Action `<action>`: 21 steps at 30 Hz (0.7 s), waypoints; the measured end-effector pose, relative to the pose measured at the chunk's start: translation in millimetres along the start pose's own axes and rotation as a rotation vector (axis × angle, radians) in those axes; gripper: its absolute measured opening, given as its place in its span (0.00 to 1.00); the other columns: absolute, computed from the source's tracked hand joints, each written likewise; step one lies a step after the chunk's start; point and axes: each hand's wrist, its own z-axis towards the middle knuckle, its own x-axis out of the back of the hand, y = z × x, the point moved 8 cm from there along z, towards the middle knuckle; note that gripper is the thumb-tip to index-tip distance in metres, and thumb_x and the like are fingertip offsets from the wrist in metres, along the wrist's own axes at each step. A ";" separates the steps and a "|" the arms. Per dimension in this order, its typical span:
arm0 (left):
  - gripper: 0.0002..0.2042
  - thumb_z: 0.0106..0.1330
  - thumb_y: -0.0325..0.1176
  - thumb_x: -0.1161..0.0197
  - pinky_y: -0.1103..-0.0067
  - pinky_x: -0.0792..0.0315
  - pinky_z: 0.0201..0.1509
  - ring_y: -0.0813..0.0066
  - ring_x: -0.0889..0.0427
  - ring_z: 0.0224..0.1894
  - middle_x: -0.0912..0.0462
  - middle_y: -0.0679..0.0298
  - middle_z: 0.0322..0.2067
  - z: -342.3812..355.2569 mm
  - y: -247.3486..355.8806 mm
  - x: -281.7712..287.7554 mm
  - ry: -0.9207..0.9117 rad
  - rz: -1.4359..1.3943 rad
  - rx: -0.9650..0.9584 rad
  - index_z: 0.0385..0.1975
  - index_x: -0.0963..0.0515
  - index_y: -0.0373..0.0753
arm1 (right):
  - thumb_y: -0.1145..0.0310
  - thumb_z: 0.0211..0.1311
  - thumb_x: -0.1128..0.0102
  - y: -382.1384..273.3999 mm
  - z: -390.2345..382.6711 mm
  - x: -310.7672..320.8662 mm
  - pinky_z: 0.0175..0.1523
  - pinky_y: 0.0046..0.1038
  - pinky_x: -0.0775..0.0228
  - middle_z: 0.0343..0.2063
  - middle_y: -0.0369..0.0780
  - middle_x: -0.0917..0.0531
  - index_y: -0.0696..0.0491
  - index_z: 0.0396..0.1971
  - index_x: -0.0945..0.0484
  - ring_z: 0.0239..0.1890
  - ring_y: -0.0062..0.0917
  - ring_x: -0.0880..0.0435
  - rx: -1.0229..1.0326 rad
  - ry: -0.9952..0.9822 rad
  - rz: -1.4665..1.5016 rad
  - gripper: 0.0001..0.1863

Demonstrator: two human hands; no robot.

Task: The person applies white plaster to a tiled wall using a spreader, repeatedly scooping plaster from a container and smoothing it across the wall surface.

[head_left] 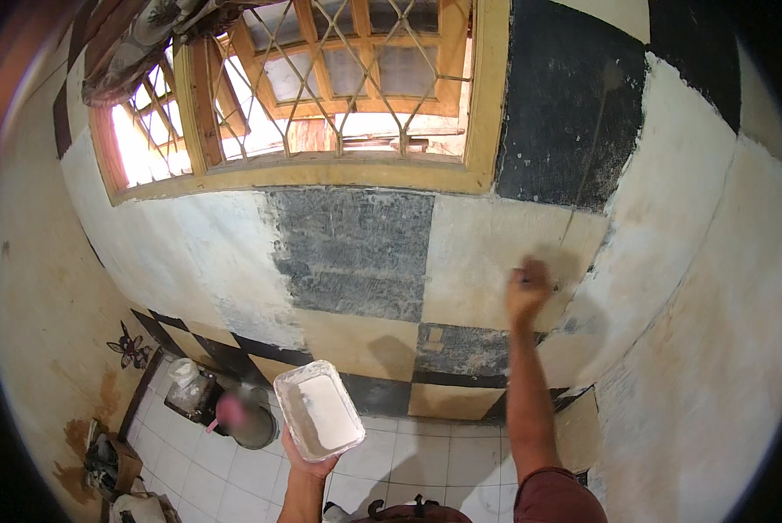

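My left hand (311,459) holds a white rectangular plastic tub (353,407) from below, low in front of me. Inside it is a smooth white paste or paint, and its rim is smeared with the same stuff. My right arm reaches up to the wall, where my right hand (529,288) is closed in front of a cream square (469,253). Motion blurs the fingers, and what they hold cannot be made out. White coating with ragged edges covers parts of the checkered wall, beside a scuffed dark square (353,253) and a black one (565,105).
Above is a yellow-framed window (321,174) with a diamond grille and a bunched curtain (134,54). Down on the white tiled floor (408,462), at the left, stand a dark bucket (256,431), a whitish container (184,375) and a cardboard box (122,462). A bare side wall rises at the right.
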 end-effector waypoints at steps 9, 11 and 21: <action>0.27 0.72 0.54 0.59 0.47 0.26 0.54 0.51 0.20 0.55 0.23 0.59 0.57 -17.9 24.1 -1.7 0.039 -0.045 -0.116 0.64 0.32 0.47 | 0.73 0.51 0.39 4.5 9.9 -107.2 0.51 0.36 0.24 0.43 0.43 0.15 0.51 0.43 0.19 0.47 0.38 0.16 -0.405 -0.232 0.046 0.17; 0.27 0.72 0.54 0.59 0.47 0.26 0.54 0.51 0.20 0.55 0.23 0.59 0.57 -22.0 35.3 -0.8 0.042 -0.056 -0.141 0.64 0.32 0.47 | 0.72 0.61 0.46 -123.2 -16.2 -170.8 0.54 0.36 0.27 0.45 0.44 0.17 0.51 0.45 0.20 0.50 0.39 0.20 -0.028 -0.313 0.046 0.14; 0.27 0.72 0.54 0.58 0.51 0.26 0.58 0.53 0.21 0.56 0.23 0.60 0.58 -19.1 42.7 2.4 -0.022 -0.004 -0.176 0.64 0.31 0.47 | 0.65 0.60 0.42 -308.3 -73.7 -175.3 0.49 0.40 0.22 0.50 0.44 0.20 0.54 0.41 0.22 0.50 0.40 0.19 0.090 -0.590 0.447 0.12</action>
